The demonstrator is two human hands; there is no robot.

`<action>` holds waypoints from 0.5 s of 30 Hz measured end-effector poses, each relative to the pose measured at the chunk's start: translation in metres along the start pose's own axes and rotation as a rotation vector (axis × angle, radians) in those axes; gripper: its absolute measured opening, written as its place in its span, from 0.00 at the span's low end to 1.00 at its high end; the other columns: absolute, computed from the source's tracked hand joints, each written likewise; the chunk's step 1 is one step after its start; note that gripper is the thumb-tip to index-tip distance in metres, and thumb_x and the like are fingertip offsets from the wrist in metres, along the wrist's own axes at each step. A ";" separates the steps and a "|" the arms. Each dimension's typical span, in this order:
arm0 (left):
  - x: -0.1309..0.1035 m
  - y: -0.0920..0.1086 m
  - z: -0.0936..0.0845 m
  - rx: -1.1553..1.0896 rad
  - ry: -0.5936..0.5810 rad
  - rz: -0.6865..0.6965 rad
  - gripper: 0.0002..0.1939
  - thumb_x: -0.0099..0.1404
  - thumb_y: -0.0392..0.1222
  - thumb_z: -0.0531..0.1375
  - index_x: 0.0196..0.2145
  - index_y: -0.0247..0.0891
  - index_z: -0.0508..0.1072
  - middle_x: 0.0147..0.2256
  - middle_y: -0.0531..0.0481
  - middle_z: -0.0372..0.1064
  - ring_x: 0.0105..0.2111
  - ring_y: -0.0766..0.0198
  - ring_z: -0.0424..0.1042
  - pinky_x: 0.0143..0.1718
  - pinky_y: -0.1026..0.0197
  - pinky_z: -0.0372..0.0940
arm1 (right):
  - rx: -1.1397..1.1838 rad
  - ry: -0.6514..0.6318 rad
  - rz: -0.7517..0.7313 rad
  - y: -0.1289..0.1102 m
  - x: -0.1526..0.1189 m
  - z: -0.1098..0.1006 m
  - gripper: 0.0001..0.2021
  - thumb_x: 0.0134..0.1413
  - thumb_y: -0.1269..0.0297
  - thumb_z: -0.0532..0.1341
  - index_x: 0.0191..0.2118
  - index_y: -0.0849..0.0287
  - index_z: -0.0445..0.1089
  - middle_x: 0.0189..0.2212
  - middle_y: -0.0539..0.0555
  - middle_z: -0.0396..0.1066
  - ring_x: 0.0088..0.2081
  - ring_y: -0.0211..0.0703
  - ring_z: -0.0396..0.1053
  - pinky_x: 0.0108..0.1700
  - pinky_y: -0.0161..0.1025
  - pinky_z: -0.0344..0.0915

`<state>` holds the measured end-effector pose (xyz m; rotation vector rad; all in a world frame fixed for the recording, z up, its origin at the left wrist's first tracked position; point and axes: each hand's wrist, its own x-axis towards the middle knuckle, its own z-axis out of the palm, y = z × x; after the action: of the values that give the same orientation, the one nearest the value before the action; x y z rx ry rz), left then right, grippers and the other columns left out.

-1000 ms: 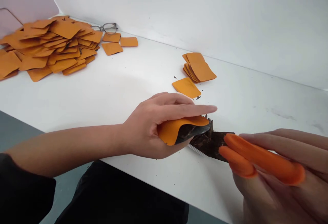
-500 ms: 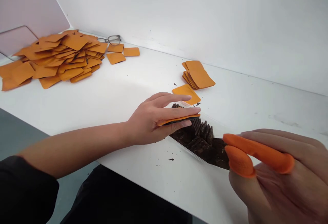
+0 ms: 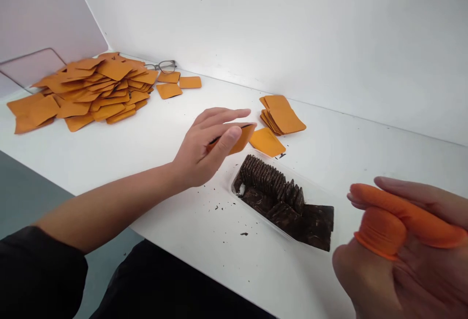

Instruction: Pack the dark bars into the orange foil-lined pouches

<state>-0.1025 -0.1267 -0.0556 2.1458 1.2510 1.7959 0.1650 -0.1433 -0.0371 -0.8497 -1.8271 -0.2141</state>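
Observation:
My left hand (image 3: 208, 143) is closed on an orange paper packet (image 3: 243, 139), its thumb in front and fingers behind. A dark edge shows along the packet's top. To the right, my right hand (image 3: 405, 241) wears orange finger cots (image 3: 382, 234) on thumb and forefinger. Those two are pressed together and nothing shows between them. Between my hands sits a clear plastic tray (image 3: 263, 220) of thin dark brown squares that look like chocolate. Several stand on edge in a row (image 3: 263, 175); others lie flat (image 3: 316, 224) at the near right end.
A small stack of orange packets (image 3: 285, 114) lies behind the tray, with a single packet (image 3: 266, 142) beside it. A large heap of packets (image 3: 98, 87) fills the far left, near glasses (image 3: 167, 66). Dark crumbs (image 3: 243, 234) dot the white table (image 3: 204, 246).
My left hand has lifted away from the tray, up and left, turning the packet so its orange face shows. My right hand has shifted right, its thumb now pressed against the forefinger.

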 end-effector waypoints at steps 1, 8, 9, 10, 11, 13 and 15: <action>0.002 -0.001 -0.002 -0.002 0.009 -0.004 0.18 0.79 0.43 0.51 0.50 0.39 0.80 0.55 0.44 0.78 0.55 0.59 0.75 0.61 0.48 0.69 | 0.009 0.018 -0.045 -0.001 0.004 0.002 0.29 0.55 0.74 0.65 0.58 0.35 0.74 0.53 0.51 0.77 0.34 0.47 0.75 0.28 0.48 0.65; 0.009 -0.001 -0.007 -0.240 0.040 -0.321 0.22 0.79 0.54 0.51 0.54 0.42 0.79 0.51 0.48 0.81 0.53 0.60 0.79 0.55 0.53 0.76 | 0.072 -0.036 -0.221 -0.005 0.014 0.012 0.15 0.46 0.84 0.72 0.33 0.55 0.76 0.50 0.53 0.78 0.33 0.37 0.74 0.27 0.41 0.68; 0.010 -0.002 -0.008 -0.264 0.060 -0.351 0.22 0.78 0.56 0.52 0.53 0.42 0.79 0.51 0.48 0.81 0.54 0.59 0.79 0.54 0.53 0.77 | 0.087 -0.074 -0.206 -0.006 0.012 0.012 0.14 0.47 0.83 0.72 0.29 0.57 0.72 0.49 0.53 0.78 0.33 0.37 0.74 0.27 0.40 0.68; 0.011 -0.003 -0.010 -0.268 0.082 -0.360 0.22 0.78 0.57 0.52 0.53 0.42 0.79 0.50 0.49 0.81 0.54 0.59 0.79 0.54 0.52 0.77 | 0.102 -0.108 -0.195 -0.007 0.010 0.011 0.15 0.47 0.82 0.72 0.27 0.58 0.68 0.48 0.53 0.77 0.33 0.37 0.74 0.27 0.40 0.68; 0.012 -0.006 -0.013 -0.254 0.110 -0.357 0.22 0.77 0.58 0.53 0.52 0.43 0.80 0.49 0.49 0.81 0.53 0.58 0.79 0.53 0.52 0.77 | 0.108 -0.141 -0.188 -0.009 0.008 0.011 0.16 0.48 0.81 0.72 0.27 0.58 0.66 0.47 0.53 0.77 0.34 0.38 0.74 0.26 0.40 0.68; 0.013 -0.015 -0.022 -0.199 0.175 -0.337 0.21 0.77 0.59 0.54 0.49 0.44 0.81 0.48 0.51 0.81 0.51 0.58 0.79 0.51 0.52 0.77 | 0.100 -0.174 -0.181 -0.011 0.007 0.011 0.15 0.50 0.81 0.71 0.29 0.58 0.65 0.45 0.54 0.76 0.33 0.38 0.74 0.25 0.39 0.67; 0.016 -0.027 -0.039 -0.107 0.161 -0.309 0.22 0.77 0.59 0.52 0.50 0.46 0.80 0.50 0.53 0.81 0.49 0.59 0.79 0.50 0.51 0.76 | 0.090 -0.170 -0.184 -0.013 0.008 0.011 0.16 0.51 0.81 0.71 0.29 0.58 0.63 0.43 0.53 0.75 0.32 0.37 0.73 0.24 0.38 0.67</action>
<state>-0.1502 -0.1156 -0.0456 1.6725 1.3942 1.8799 0.1471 -0.1434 -0.0320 -0.6534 -2.0603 -0.1787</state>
